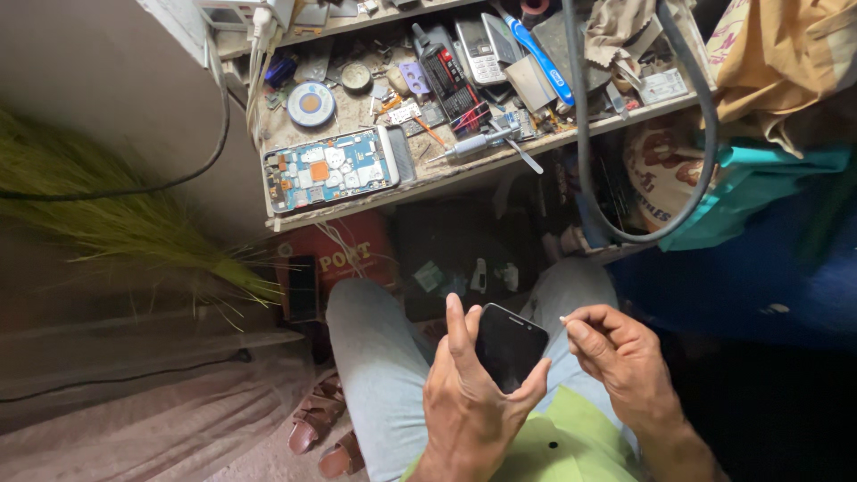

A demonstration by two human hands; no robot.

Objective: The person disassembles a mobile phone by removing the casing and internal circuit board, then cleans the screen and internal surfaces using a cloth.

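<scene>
Holding: our left hand (473, 393) grips a black phone (509, 346) above our lap, thumb and fingers clasping its edges.
Pinching: our right hand (616, 353) nips a tiny pale piece (562, 319) beside the phone's corner.

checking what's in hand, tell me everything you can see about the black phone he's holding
The black phone is a slim slab with rounded corners and a glossy, dark front, apparently switched off. It sits tilted in the left hand, thumb along one edge and fingers along the other, above the lap. The right hand is beside it, apart, pinching something tiny and pale. No cracks are discernible.
</scene>
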